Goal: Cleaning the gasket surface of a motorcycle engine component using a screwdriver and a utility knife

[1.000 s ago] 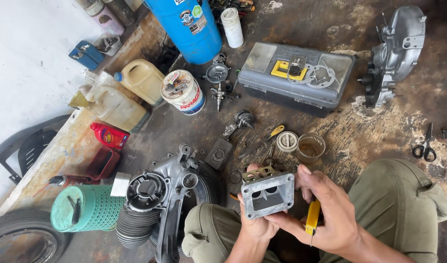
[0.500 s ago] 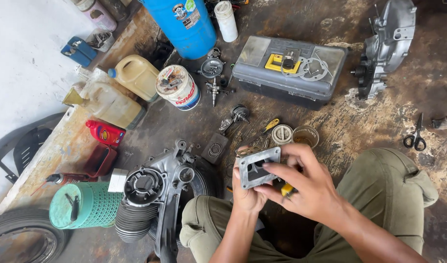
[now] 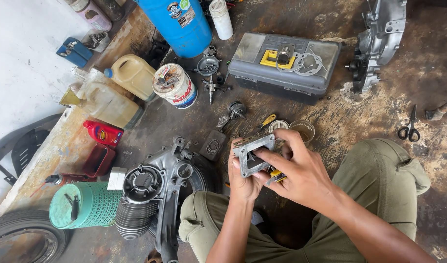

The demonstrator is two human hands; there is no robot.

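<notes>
left hand [image 3: 242, 181] gripping metal block [image 3: 255, 154] at frame centre | right hand [image 3: 301, 173] pinching its edge, clutching yellow-handled tool [image 3: 277, 176] | block off engine case [image 3: 167, 187], lower left; refitting pending

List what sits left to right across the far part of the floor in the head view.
Yellowish jug → paint can → blue drum → grey toolbox → engine casing → scissors.

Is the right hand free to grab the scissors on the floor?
Probably not right now. The right hand is busy on the grey metal part and a yellow-handled tool, and the scissors lie apart, beyond the knee. Nothing else blocks them.
</notes>
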